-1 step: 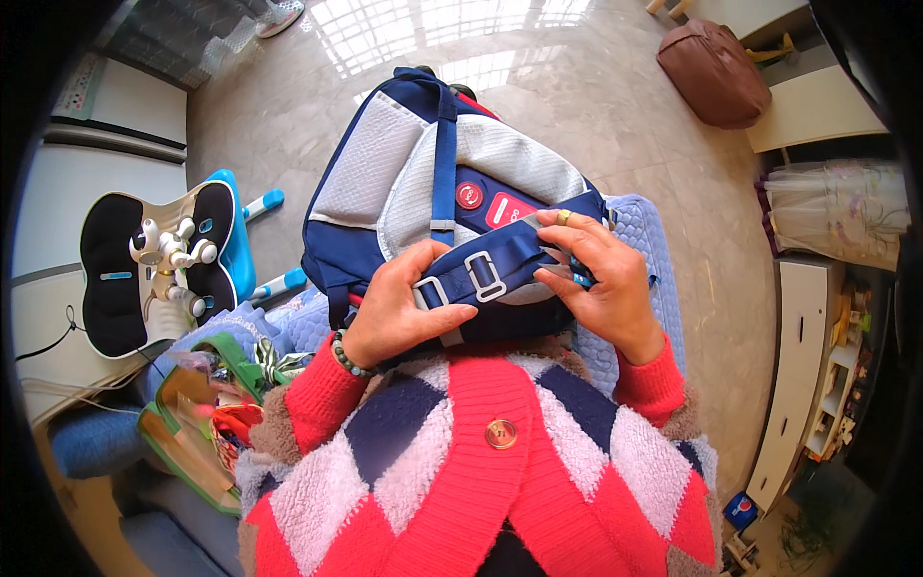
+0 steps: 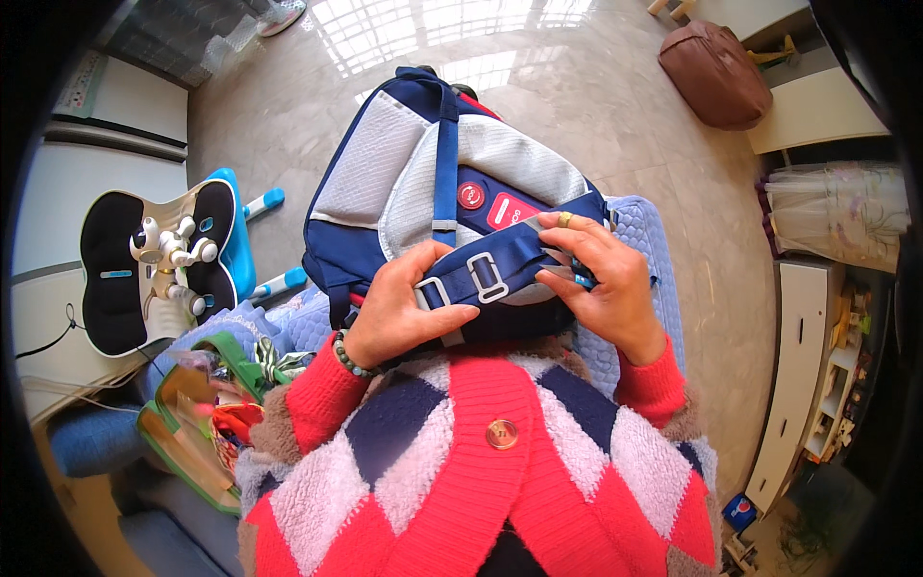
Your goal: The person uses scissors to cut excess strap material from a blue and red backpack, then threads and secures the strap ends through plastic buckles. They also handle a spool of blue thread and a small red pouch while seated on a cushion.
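A navy backpack point(image 2: 370, 216) with pale grey padded panels and red badges lies in front of me. Across its near side runs a wide navy strap point(image 2: 457, 286) with a silver metal buckle point(image 2: 488, 276). My left hand point(image 2: 404, 306) is closed around the strap's left part, its thumb on top beside a second metal loop point(image 2: 433, 291). At the strap's right end, my right hand point(image 2: 598, 274) pinches the webbing between thumb and fingers. Something small and blue shows under those fingers, too covered to name.
Under the backpack lies a light-blue quilted pad point(image 2: 646, 279). To the left, a white toy robot point(image 2: 171, 252) rests on a black-and-white chair back point(image 2: 111, 274); nearer is a green-edged clear bag point(image 2: 187, 404). A brown bag point(image 2: 713, 75) and white drawers point(image 2: 793, 375) stand right.
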